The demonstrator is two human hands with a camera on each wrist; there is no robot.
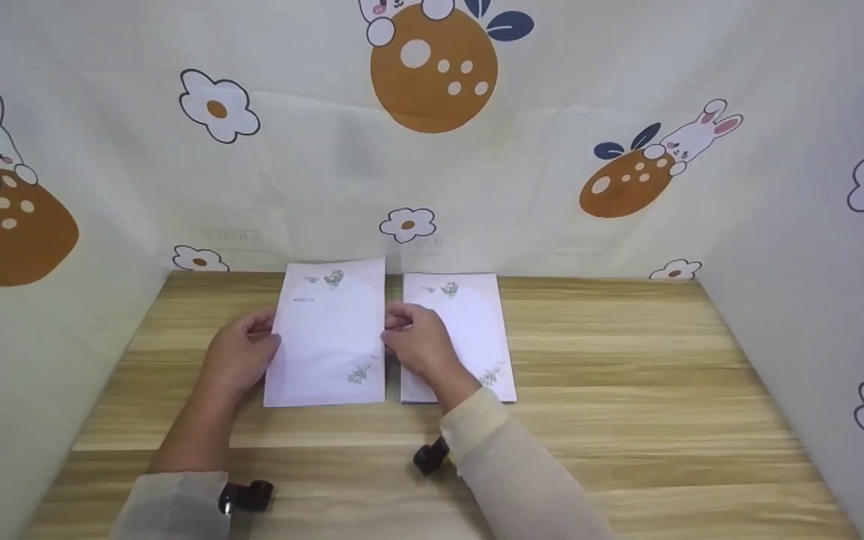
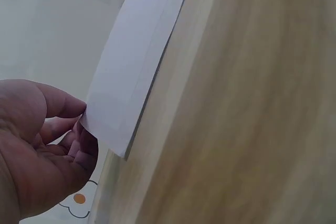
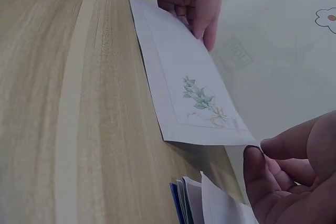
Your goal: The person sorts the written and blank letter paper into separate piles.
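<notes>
A white paper sheet (image 1: 327, 337) with small green plant prints is held upright-ended at the back of the table, its near edge just over the wood. My left hand (image 1: 237, 356) pinches its left edge between thumb and fingers. On the opposite edge, my right hand (image 1: 426, 345) pinches the same sheet, as the right wrist view also shows at its fingertips (image 3: 254, 163). Under the right hand lies a stack of similar papers (image 1: 469, 315), partly covered by that hand; its layered edges (image 3: 194, 200), one of them blue, show in the right wrist view.
The wood-grain table (image 1: 612, 390) is bounded at the back and sides by a pale cloth (image 1: 312, 180) printed with rabbits, oranges and flowers. A dark wrist camera (image 1: 248, 496) sits at the left sleeve, another camera (image 1: 430, 456) at the right sleeve.
</notes>
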